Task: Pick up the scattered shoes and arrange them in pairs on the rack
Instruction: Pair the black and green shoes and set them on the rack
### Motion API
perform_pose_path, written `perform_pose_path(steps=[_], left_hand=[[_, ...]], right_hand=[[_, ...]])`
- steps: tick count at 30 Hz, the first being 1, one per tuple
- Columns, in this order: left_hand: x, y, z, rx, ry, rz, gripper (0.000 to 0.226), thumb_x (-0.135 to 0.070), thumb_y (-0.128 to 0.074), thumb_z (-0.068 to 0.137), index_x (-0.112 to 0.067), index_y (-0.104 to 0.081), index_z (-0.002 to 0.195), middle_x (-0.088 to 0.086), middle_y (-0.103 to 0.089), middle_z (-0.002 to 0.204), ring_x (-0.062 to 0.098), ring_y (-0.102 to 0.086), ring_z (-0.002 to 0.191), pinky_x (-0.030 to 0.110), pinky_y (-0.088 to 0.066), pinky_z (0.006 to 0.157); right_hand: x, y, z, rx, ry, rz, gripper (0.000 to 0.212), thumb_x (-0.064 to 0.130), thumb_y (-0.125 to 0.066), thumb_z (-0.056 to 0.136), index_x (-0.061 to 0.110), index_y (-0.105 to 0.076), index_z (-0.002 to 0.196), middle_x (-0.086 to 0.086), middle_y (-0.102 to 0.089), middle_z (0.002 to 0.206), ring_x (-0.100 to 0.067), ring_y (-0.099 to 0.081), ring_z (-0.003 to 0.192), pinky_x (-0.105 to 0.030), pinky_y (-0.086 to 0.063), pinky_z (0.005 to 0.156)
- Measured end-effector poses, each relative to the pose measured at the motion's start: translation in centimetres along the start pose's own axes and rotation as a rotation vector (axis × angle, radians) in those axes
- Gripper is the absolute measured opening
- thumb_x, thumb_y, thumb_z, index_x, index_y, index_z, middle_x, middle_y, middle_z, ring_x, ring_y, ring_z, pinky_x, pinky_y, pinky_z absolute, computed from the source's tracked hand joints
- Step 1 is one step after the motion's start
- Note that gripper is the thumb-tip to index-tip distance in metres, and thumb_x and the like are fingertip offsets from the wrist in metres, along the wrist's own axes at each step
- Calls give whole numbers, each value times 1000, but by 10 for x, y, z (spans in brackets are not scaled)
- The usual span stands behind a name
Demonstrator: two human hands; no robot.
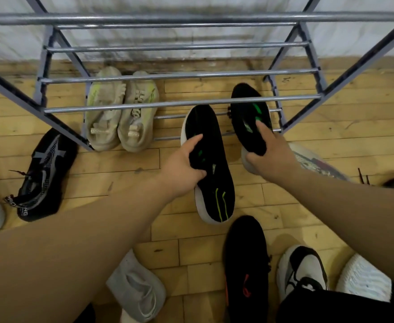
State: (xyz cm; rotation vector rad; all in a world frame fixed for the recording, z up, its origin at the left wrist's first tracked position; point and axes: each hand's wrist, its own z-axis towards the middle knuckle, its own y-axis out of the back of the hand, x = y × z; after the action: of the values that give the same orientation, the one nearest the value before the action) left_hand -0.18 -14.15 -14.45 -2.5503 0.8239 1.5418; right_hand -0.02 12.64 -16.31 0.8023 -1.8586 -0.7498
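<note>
My left hand (pixel 184 169) grips a black shoe with green marks and a white sole (pixel 211 183), its toe pointing at the rack. A matching black shoe (pixel 249 117) is gripped at the heel by my right hand (pixel 269 157), with its toe over the bottom bars of the grey metal rack (pixel 179 103). A beige pair (pixel 121 113) stands side by side at the left of the bottom tier.
On the wooden floor lie a black-and-grey shoe (pixel 42 176) at left, a grey shoe (pixel 137 290), a black shoe with red marks (pixel 246 264), a white-and-black shoe (pixel 302 269), a white shoe (pixel 363 278) and a patterned shoe (pixel 317 164) behind my right wrist.
</note>
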Motion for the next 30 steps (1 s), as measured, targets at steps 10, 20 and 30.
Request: perform_pose_path(steps=[10,20,30], left_hand=[[-17,12,49,-50,-1,-23,92,3,-71,90,-38,-26,159,-3,-46,155,18,-50,137,42,-46,112],[-23,10,58,-117,-15,-194,89,6,-68,91,-35,-29,159,-2,-52,149,19,-55,132,43,-53,105],[-5,26,57,-130,-100,433,67,-49,-47,103,-40,-13,160,-6,-35,159,26,-28,149,45,-29,119]], right_hand=[[2,24,103,-1,-121,-235,77,54,-48,101,37,-7,164,-22,-16,162,-46,-28,143,-52,-31,116],[47,-22,-37,282,352,-37,113,56,-79,81,44,0,161,13,-9,166,-16,-28,149,-25,-36,111],[27,-48,-2,70,181,-62,104,45,-71,89,46,5,160,-4,-29,155,-28,-39,137,-41,-45,107]])
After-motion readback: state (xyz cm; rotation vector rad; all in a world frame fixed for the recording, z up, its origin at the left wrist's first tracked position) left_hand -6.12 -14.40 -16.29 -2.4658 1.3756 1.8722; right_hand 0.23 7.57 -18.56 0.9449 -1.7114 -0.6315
